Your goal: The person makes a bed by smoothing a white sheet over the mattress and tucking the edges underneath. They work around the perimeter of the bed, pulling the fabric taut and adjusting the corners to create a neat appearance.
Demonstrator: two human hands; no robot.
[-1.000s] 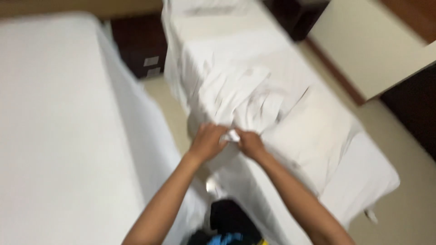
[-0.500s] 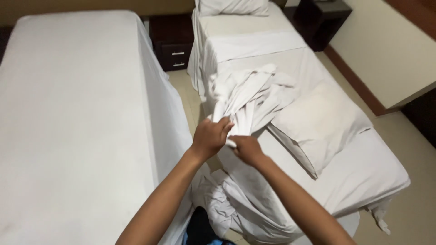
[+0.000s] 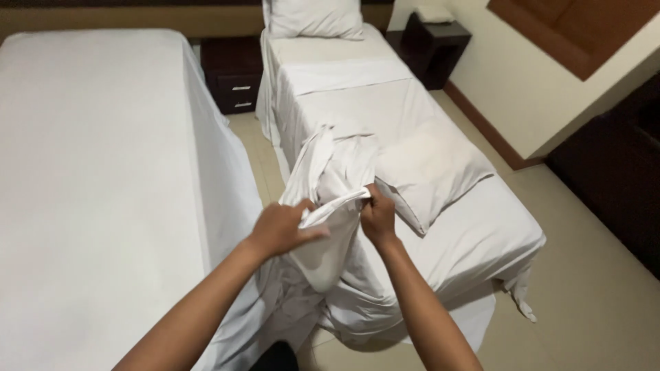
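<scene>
Head view: the left hand and right hand are each closing their fingers on the edge of a white sheet, which is hanging bunched over the near left edge of the right-hand bed. A pillow is lying just right of it; a second bed is standing at left.

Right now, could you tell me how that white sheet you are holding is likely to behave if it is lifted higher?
The white sheet looks floppy: it sags between the left hand and right hand and bunches in folds. It is probably light, though its trailing length may drag across the bed. It seems unlikely to slip, being gathered in both hands.
</scene>
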